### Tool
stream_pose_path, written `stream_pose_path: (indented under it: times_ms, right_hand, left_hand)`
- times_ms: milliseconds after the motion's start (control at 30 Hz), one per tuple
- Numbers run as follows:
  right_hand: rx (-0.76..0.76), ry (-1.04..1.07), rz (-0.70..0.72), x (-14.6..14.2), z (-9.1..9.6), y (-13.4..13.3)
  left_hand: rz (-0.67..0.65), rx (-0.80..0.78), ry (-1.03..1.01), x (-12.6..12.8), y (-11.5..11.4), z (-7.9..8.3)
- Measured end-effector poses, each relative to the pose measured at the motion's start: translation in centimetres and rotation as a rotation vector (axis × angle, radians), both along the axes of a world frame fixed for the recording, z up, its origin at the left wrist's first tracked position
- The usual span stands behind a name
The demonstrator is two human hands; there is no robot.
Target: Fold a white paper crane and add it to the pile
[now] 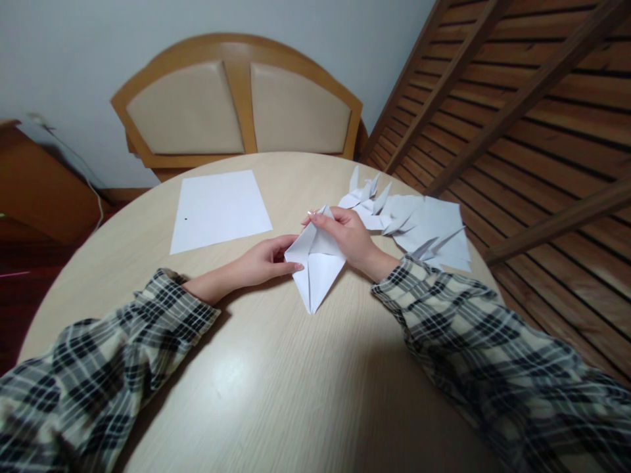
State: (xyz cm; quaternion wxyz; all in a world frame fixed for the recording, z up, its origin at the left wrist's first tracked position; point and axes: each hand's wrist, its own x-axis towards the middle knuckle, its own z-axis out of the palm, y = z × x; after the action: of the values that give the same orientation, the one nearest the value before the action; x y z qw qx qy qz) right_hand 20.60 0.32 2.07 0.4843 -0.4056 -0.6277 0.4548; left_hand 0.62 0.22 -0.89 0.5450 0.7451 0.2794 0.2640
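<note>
A white sheet of paper folded into a kite-like diamond, the folded paper (323,272), is held over the middle of the table, its split point toward me. My left hand (273,258) pinches its left corner, thumb on top and fingers behind. Across its upper right side lies my right hand (349,235), with the thumb pressed near the top point and the other fingers partly hidden behind the paper. Just beyond my right hand, several folded paper cranes (367,197) stand close together.
The round wooden table (236,394) bears a flat white sheet (219,207) with a small dark dot at the left. More white paper (438,220) lies at the right under some cranes. Behind the table stands a padded chair (185,112); a slatted wooden screen (532,131) rises on the right.
</note>
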Motion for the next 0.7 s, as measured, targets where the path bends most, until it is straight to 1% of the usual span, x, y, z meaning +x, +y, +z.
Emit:
stream_pose_path:
  times_ms: [100,167,267,333,400,500,533,567,700]
  right_hand:
    - [0.014,0.009,-0.023,0.0,0.1,-0.1]
    - [0.027,0.029,-0.050,0.0,0.2,-0.1]
    - [0.058,0.021,-0.137,0.2,0.3,0.0]
    - [0.088,0.019,-0.208,0.2,0.4,0.2]
    - [0.132,0.050,-0.266,0.3,0.4,0.4]
    - [0.191,0.106,-0.327,0.2,0.2,0.8]
    - [0.201,0.116,-0.338,0.2,0.2,0.9]
    - [0.208,0.124,-0.344,0.1,0.1,1.0]
    - [0.229,0.144,-0.359,0.1,0.0,1.2]
  left_hand:
    - [0.007,-0.006,-0.053,0.0,0.0,-0.1]
    - [0.038,-0.038,-0.079,0.0,-0.2,0.0]
    - [0.099,-0.089,-0.064,0.0,-0.5,0.1]
    - [0.140,-0.076,-0.052,0.1,-0.6,0.1]
    - [0.200,-0.030,-0.061,0.2,-0.6,0.1]
    - [0.311,0.011,-0.086,0.5,-0.6,0.1]
    - [0.322,0.003,-0.081,0.5,-0.5,0.1]
    - [0.307,-0.014,-0.067,0.6,-0.5,0.2]
    - [0.149,-0.058,0.053,0.5,-0.5,0.8]
